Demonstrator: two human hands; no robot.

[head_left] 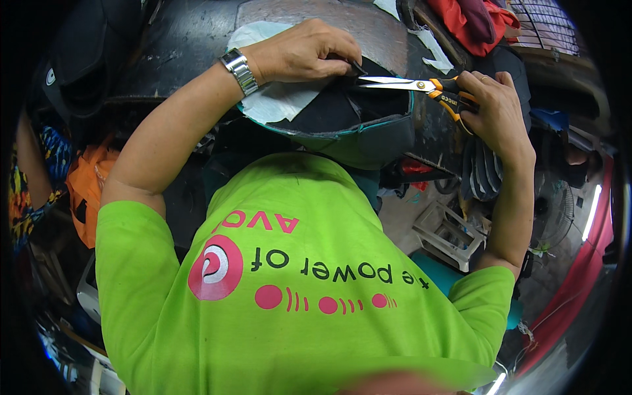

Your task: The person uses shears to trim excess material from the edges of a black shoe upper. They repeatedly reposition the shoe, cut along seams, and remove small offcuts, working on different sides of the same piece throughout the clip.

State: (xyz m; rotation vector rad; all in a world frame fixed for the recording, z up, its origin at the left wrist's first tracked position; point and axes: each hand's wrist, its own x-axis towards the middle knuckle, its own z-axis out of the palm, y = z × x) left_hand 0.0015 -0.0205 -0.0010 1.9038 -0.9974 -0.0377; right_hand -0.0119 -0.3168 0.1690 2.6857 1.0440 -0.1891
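My right hand (495, 113) has its fingers through the handles of orange-and-black scissors (421, 85). Their blades point left, and the tips meet a raised edge of black fabric near my left fingertips. My left hand (304, 54) is closed, with thumb and fingers pinching that edge. The black fabric piece (378, 105) is curved, with teal trim along its near side, and lies at the near edge of the work surface. A white sheet of lining (280, 104) spreads under my left wrist and partly covers it. Whether the blades are cutting is too small to tell.
The dark worktable (187, 56) holds white scraps (433, 51) at right of centre. Red cloth (471, 26) is heaped at the far right. Dark curved pieces (482, 168) hang below my right forearm, above a white plastic stool (447, 234). An orange bag (92, 184) hangs at left.
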